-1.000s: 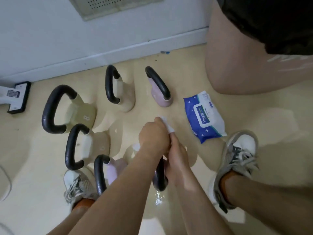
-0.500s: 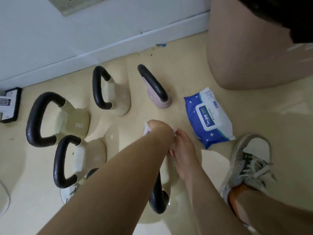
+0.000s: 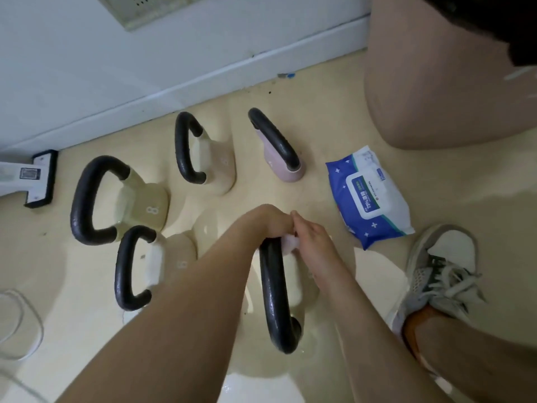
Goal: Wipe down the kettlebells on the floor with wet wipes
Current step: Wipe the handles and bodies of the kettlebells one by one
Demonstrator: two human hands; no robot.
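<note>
Kettlebells [image 3: 203, 158] on the floor [image 3: 319, 97] number five, wipe pack [image 3: 369, 199] one. Left hand [image 3: 273, 223] seemingly grips the nearest handle [image 3: 273, 286]; right hand [image 3: 315, 242] pinches one wipe [image 3: 290, 245] against it.

The nearest kettlebell [image 3: 300, 289], cream with a black handle, is stood on the floor, with a white wipe [image 3: 290, 245] held against the handle's far end. Beyond it, three cream kettlebells [image 3: 145, 205] and a pink kettlebell [image 3: 283, 167] are stood, and a blue wet-wipes pack [image 3: 367, 196] is laid flat to the right
</note>
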